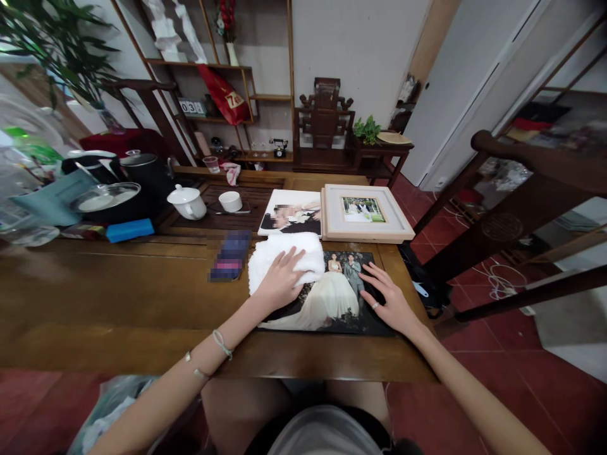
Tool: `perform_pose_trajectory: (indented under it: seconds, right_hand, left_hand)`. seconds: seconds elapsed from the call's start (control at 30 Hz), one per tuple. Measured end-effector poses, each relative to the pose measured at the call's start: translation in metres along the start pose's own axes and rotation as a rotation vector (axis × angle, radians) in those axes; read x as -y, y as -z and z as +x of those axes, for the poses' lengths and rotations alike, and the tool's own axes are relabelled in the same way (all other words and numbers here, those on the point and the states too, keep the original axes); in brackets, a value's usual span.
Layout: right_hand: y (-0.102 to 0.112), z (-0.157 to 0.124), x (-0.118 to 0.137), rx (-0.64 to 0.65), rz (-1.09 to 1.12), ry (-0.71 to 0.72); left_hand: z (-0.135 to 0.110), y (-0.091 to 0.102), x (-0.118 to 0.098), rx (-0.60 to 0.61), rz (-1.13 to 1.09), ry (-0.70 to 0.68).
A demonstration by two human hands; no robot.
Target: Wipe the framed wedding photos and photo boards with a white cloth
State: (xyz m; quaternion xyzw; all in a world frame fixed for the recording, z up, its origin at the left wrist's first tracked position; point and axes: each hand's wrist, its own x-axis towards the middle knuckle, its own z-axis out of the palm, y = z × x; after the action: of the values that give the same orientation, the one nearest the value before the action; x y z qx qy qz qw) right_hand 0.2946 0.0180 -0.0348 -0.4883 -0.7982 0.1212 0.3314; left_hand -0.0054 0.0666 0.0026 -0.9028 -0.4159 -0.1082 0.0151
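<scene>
A large wedding photo print (332, 297) with a dark background lies flat on the wooden table. My left hand (281, 278) rests palm down on a folded white towel (263, 262), its fingers stretched out over the cloth. The towel covers the upper left part of the photo. Spread fingers of my right hand (389, 297) touch the photo's right side, with a ring on one finger. Behind the photo lie another wedding picture (308, 221), partly blurred out, and a pale wooden picture frame (401, 221) holding a small photo.
Left of the towel is a blurred-out dark object (231, 256). Further back stand a white lidded cup (187, 202), a small white bowl (230, 201), a blue block (130, 230) and a black pot (109, 201). A dark wooden chair (502, 215) stands at right.
</scene>
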Motion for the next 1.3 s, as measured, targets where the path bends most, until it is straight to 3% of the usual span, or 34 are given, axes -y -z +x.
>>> perform_pose_trajectory:
  seconds: [0.17, 0.33, 0.43, 0.57, 0.77, 0.9, 1.13, 1.3]
  right_hand:
    - [-0.002, 0.001, 0.000, -0.027, 0.023, -0.025]
    - [-0.005, 0.001, 0.000, -0.016, 0.022, -0.038]
    - [-0.003, 0.002, 0.002, -0.052, 0.048, -0.035]
    - [-0.001, 0.005, 0.001, -0.081, 0.117, -0.102]
    - [-0.002, 0.006, -0.006, -0.117, 0.230, -0.169]
    - [-0.003, 0.006, -0.005, -0.117, 0.222, -0.136]
    - [-0.004, 0.010, 0.001, -0.048, 0.075, -0.047]
    - [-0.002, 0.009, 0.001, 0.041, 0.098, -0.031]
  left_hand:
    - [-0.026, -0.001, -0.010, -0.054, -0.042, -0.061]
    - [-0.068, 0.009, -0.047, -0.022, -0.079, -0.136]
    - [-0.080, 0.011, -0.062, -0.012, -0.105, -0.172]
    - [-0.068, 0.010, -0.054, -0.056, -0.156, -0.079]
    - [-0.020, 0.007, -0.013, -0.024, -0.045, 0.025]
    - [-0.004, -0.003, 0.003, -0.014, 0.048, 0.031]
    - [-0.010, -0.007, 0.001, -0.058, 0.079, 0.007]
    - [-0.037, 0.006, -0.023, 0.006, 0.007, -0.050]
